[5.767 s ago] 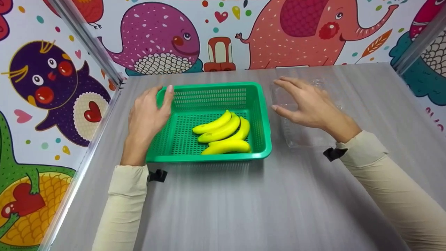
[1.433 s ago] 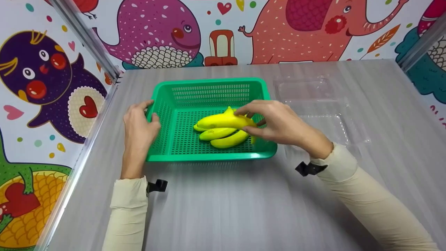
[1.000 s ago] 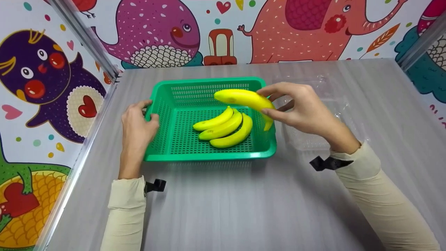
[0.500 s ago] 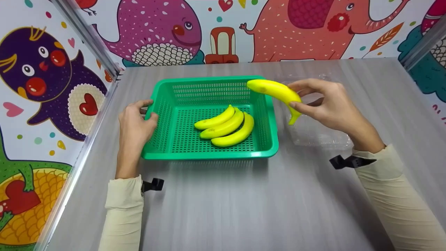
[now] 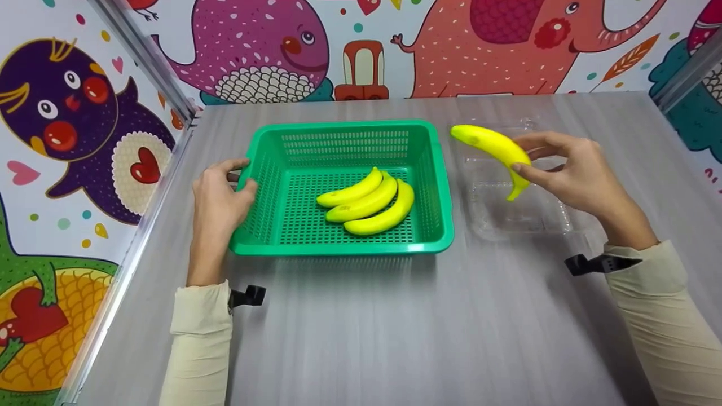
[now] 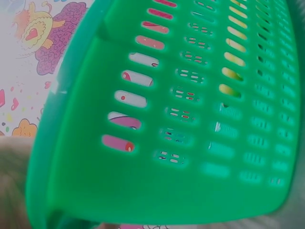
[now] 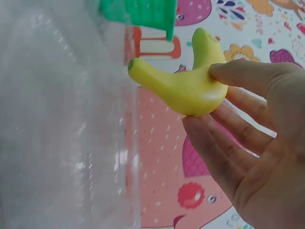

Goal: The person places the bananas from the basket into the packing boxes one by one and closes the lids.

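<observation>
In the head view, my right hand (image 5: 584, 175) pinches a yellow banana (image 5: 496, 148) between thumb and fingers, above a clear plastic box (image 5: 479, 223). Its stem end points down toward the box. The right wrist view shows the same banana (image 7: 190, 93) at the fingertips, beside the clear plastic wall (image 7: 71, 124). My left hand (image 5: 217, 197) grips the left rim of a green slotted basket (image 5: 338, 248), some fingers hidden by it. Inside lie three bananas (image 5: 364, 203), side by side at right of centre. The basket wall (image 6: 95, 181) fills most of the left wrist view.
The grey wood-grain table (image 5: 361, 338) carries both containers, the basket to the left of the clear box. A cartoon-printed panel (image 5: 259, 51) stands along the back. Another printed panel (image 5: 84, 141) closes the left side, with a metal post (image 5: 149, 62) at the corner.
My right hand has taken a banana out of the basket, lifted it over the right rim and carried it right, above the clear box. My left hand stays at the basket's left rim.
</observation>
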Demonstrator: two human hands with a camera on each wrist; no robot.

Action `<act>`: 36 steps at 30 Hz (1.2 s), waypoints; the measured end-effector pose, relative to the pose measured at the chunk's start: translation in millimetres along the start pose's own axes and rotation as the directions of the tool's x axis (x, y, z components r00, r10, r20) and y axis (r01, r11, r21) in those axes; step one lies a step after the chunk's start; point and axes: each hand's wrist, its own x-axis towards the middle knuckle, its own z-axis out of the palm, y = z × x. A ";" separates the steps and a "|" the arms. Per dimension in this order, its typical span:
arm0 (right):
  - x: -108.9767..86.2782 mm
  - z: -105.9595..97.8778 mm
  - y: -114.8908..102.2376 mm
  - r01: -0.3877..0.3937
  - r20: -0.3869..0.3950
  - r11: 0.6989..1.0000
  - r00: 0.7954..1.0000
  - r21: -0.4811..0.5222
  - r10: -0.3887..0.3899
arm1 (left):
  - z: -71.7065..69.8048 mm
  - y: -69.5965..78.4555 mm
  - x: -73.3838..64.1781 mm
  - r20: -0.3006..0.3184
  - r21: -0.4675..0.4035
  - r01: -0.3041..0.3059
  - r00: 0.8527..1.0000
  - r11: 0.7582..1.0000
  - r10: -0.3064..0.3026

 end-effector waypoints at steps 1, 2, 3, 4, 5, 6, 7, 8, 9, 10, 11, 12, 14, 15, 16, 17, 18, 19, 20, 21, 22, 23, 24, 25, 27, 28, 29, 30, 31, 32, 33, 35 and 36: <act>-1.3 -1.3 3.6 -0.012 -0.001 1.000 1.000 -0.006 0.012 | -0.2 0.0 0.3 0.002 0.000 -0.001 1.000 1.000 0.001; -2.3 -2.4 7.0 -0.027 -0.001 1.000 1.000 -0.011 0.027 | -0.4 -0.1 0.5 0.003 0.000 -0.001 1.000 1.000 0.001; -3.5 -3.5 10.2 -0.044 -0.002 0.999 0.999 -0.016 0.044 | -0.7 -0.3 0.7 0.004 0.002 -0.001 1.000 1.000 0.001; -4.6 -4.5 13.2 -0.061 -0.001 0.998 0.998 -0.022 0.061 | -0.9 -0.5 1.0 0.004 0.003 -0.002 1.000 1.000 0.002; -5.7 -5.5 16.1 -0.078 0.001 0.997 0.997 -0.027 0.079 | -1.2 -0.6 1.1 0.006 0.004 -0.001 1.000 1.000 0.001; -6.7 -6.2 18.6 -0.095 0.001 0.995 0.995 -0.034 0.095 | -1.3 -0.8 1.1 0.007 0.005 0.000 1.000 1.000 0.000; -7.3 -6.5 21.6 -0.108 0.004 0.993 0.994 -0.037 0.108 | -1.7 -0.9 1.2 0.008 0.008 0.001 1.000 1.000 -0.001; -8.2 -7.2 24.3 -0.121 0.007 0.992 0.993 -0.040 0.121 | -1.9 -1.0 1.2 0.008 0.008 0.003 1.000 1.000 -0.003; -8.8 -7.7 27.0 -0.129 0.010 0.991 0.992 -0.044 0.130 | -2.0 -1.1 1.2 0.009 0.008 0.003 1.000 1.000 -0.003; -9.6 -8.4 29.4 -0.140 0.013 0.989 0.990 -0.047 0.140 | -2.1 -1.3 1.2 0.008 0.006 0.002 1.000 1.000 -0.002; -10.4 -9.2 31.8 -0.150 0.016 0.987 0.988 -0.049 0.151 | -2.1 -1.4 1.2 0.008 0.005 0.001 1.000 1.000 -0.001; -11.0 -9.9 34.1 -0.157 0.017 0.986 0.987 -0.053 0.158 | -2.0 -1.7 1.1 0.006 0.002 -0.001 1.000 1.000 0.001; -12.4 -11.8 38.1 -0.172 0.018 0.983 0.985 -0.057 0.173 | -1.7 -2.2 0.9 0.005 -0.002 -0.005 1.000 1.000 0.005; -13.1 -12.6 40.0 -0.178 0.018 0.982 0.984 -0.059 0.179 | -1.5 -2.4 0.8 0.004 -0.005 -0.008 1.000 1.000 0.008; -13.9 -13.5 41.7 -0.183 0.018 0.981 0.983 -0.061 0.184 | -1.3 -2.8 0.6 0.004 -0.007 -0.011 1.000 1.000 0.011; -14.6 -14.3 43.3 -0.185 0.018 0.981 0.982 -0.063 0.186 | -1.1 -3.1 0.4 0.003 -0.008 -0.013 1.000 1.000 0.013; -15.1 -15.0 44.9 -0.184 0.018 0.981 0.982 -0.065 0.186 | -1.0 -3.3 0.1 0.003 -0.010 -0.015 1.000 1.000 0.015; -15.7 -15.8 46.4 -0.183 0.021 0.981 0.982 -0.066 0.185 | -1.0 -3.5 -0.1 0.003 -0.011 -0.016 1.000 1.000 0.016; -16.0 -16.5 47.8 -0.179 0.025 0.981 0.983 -0.069 0.181 | -1.1 -3.6 -0.3 0.002 -0.011 -0.016 1.000 1.000 0.016; -16.4 -17.1 49.2 -0.173 0.030 0.982 0.984 -0.072 0.176 | -1.3 -3.7 -0.4 0.001 -0.011 -0.016 1.000 1.000 0.016; -16.8 -17.9 50.7 -0.168 0.036 0.983 0.985 -0.075 0.171 | -1.4 -3.6 -0.6 0.001 -0.011 -0.016 1.000 1.000 0.016; -17.3 -18.6 52.1 -0.165 0.044 0.983 0.985 -0.077 0.168 | -1.3 -3.6 -0.7 0.002 -0.011 -0.016 1.000 1.000 0.016; -17.7 -19.1 53.4 -0.161 0.053 0.984 0.985 -0.078 0.165 | -1.4 -3.6 -0.7 0.004 -0.011 -0.015 1.000 1.000 0.015; -18.0 -19.5 54.7 -0.157 0.064 0.984 0.985 -0.082 0.162 | -1.5 -3.7 -0.8 0.004 -0.009 -0.013 1.000 1.000 0.014; -18.3 -19.9 57.0 -0.148 0.085 0.985 0.984 -0.084 0.155 | -1.7 -4.1 -1.0 0.007 -0.010 -0.008 1.000 1.000 0.008; -18.2 -19.8 57.7 -0.143 0.095 0.986 0.984 -0.085 0.151 | -2.0 -4.3 -1.0 0.008 -0.011 -0.006 1.000 1.000 0.006; -17.9 -19.5 58.3 -0.139 0.107 0.987 0.983 -0.085 0.148 | -2.2 -4.5 -1.0 0.008 -0.011 -0.005 1.000 1.000 0.005; -17.7 -19.3 58.9 -0.136 0.119 0.987 0.982 -0.085 0.145 | -2.5 -4.5 -1.1 0.006 -0.009 -0.003 1.000 1.000 0.003; -17.3 -18.9 59.2 -0.133 0.131 0.987 0.981 -0.087 0.144 | -2.6 -4.5 -1.1 0.003 -0.009 -0.003 1.000 1.000 0.003; -16.9 -18.5 59.6 -0.133 0.144 0.987 0.979 -0.088 0.144 | -2.7 -4.5 -1.0 0.001 -0.009 -0.003 1.000 1.000 0.003; -16.6 -18.2 59.8 -0.132 0.157 0.987 0.977 -0.090 0.145 | -2.7 -4.3 -0.9 -0.002 -0.008 -0.004 1.000 1.000 0.003; -15.9 -17.2 60.2 -0.138 0.182 0.986 0.971 -0.097 0.154 | -2.5 -3.7 -0.5 -0.004 -0.004 -0.003 1.000 1.000 0.003; -15.7 -16.7 60.4 -0.140 0.192 0.985 0.969 -0.100 0.157 | -2.3 -3.3 -0.2 -0.005 -0.003 -0.003 1.000 1.000 0.003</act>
